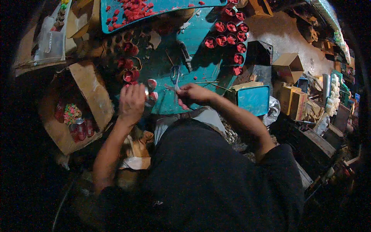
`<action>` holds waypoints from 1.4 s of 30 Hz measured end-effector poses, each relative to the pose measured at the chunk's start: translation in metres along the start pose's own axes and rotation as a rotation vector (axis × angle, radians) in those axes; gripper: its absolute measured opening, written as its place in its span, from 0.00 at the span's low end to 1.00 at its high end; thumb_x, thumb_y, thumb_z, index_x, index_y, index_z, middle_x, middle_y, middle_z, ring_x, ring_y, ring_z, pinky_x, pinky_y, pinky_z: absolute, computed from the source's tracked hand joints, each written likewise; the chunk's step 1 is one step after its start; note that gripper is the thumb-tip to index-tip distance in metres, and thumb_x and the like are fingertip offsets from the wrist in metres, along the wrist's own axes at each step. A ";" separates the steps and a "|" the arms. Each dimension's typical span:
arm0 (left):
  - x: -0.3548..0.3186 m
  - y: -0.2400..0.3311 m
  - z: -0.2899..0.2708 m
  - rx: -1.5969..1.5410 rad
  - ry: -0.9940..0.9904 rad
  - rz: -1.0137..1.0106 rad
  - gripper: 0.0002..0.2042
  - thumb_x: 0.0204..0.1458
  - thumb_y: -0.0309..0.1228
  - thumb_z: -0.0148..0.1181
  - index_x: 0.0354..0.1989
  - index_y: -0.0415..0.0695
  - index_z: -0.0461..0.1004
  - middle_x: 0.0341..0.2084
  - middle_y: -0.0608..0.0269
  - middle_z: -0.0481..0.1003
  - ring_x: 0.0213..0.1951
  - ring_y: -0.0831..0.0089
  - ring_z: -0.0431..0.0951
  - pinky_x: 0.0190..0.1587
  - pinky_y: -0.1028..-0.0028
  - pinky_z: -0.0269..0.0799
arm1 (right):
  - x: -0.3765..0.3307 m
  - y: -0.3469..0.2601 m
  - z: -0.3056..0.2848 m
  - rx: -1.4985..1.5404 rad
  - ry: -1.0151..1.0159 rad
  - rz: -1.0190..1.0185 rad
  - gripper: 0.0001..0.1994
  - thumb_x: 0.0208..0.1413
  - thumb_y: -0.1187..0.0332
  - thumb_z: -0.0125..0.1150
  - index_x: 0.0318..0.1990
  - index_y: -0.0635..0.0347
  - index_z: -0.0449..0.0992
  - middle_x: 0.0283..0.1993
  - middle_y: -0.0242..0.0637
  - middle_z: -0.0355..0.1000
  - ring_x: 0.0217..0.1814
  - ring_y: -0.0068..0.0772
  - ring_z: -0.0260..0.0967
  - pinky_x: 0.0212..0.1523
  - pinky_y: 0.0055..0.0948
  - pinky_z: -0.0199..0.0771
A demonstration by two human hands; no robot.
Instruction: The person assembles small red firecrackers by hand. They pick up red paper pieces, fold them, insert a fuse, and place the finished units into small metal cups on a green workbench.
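Observation:
My left hand [131, 102] is curled around a small round tube [148, 92] with a red and silvery end, held at the near edge of a teal work table [201, 46]. My right hand [193, 94] sits just to its right with fingers closed, pinching something small that I cannot make out. A pair of scissors [175, 75] lies on the table just beyond my right hand. More small red-filled tubes [129, 73] stand close beyond my left hand.
A teal tray [108, 9] of red pieces lies at the far side. Rows of red-filled cups [230, 33] stand at the right of the table. A cardboard box [91, 92] with red cans is at my left, a small teal tray [253, 100] and boxes [288, 65] at my right.

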State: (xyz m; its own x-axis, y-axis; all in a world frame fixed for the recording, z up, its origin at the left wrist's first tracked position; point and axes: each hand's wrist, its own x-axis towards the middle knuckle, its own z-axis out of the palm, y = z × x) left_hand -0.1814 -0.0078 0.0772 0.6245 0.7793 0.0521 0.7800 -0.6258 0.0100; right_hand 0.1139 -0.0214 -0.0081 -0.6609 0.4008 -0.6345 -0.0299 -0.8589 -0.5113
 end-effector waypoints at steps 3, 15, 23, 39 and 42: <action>-0.014 0.013 -0.013 -0.460 0.005 -0.291 0.28 0.40 0.31 0.77 0.52 0.38 0.75 0.46 0.48 0.76 0.49 0.50 0.78 0.54 0.57 0.73 | 0.067 0.015 -0.001 -0.726 0.422 -0.152 0.17 0.70 0.58 0.54 0.43 0.66 0.79 0.35 0.48 0.80 0.29 0.46 0.80 0.34 0.46 0.79; -0.019 0.093 0.007 -1.105 -0.003 -0.608 0.33 0.39 0.30 0.82 0.57 0.46 0.74 0.53 0.54 0.79 0.55 0.58 0.80 0.59 0.62 0.74 | -0.017 0.086 -0.124 -1.483 0.892 -0.520 0.19 0.49 0.64 0.64 0.51 0.50 0.84 0.47 0.38 0.77 0.54 0.49 0.70 0.51 0.46 0.70; 0.012 0.088 -0.007 -0.920 0.174 -0.348 0.35 0.39 0.28 0.81 0.59 0.42 0.73 0.53 0.52 0.78 0.56 0.54 0.79 0.60 0.61 0.74 | -0.014 0.060 -0.098 -1.332 0.908 -0.658 0.18 0.49 0.69 0.67 0.49 0.56 0.80 0.44 0.40 0.76 0.50 0.47 0.72 0.51 0.47 0.71; 0.042 0.108 -0.035 -0.627 0.266 -0.240 0.33 0.38 0.28 0.79 0.56 0.39 0.72 0.51 0.51 0.77 0.55 0.50 0.78 0.62 0.52 0.67 | -0.126 -0.041 0.064 -1.517 0.753 -1.070 0.17 0.46 0.65 0.60 0.45 0.57 0.79 0.39 0.34 0.74 0.38 0.36 0.69 0.40 0.40 0.67; 0.042 0.109 -0.034 -0.594 0.273 -0.214 0.32 0.39 0.27 0.78 0.56 0.39 0.72 0.50 0.51 0.77 0.54 0.51 0.78 0.62 0.52 0.67 | -0.127 -0.040 0.066 -1.560 0.760 -1.048 0.17 0.45 0.65 0.60 0.44 0.58 0.79 0.37 0.34 0.72 0.38 0.36 0.69 0.41 0.41 0.67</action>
State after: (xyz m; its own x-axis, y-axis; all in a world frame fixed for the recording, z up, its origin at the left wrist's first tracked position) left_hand -0.0710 -0.0444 0.1149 0.3655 0.9002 0.2367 0.6820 -0.4321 0.5901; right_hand 0.1497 -0.0588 0.1314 -0.4238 0.8452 0.3256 0.7023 0.5337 -0.4711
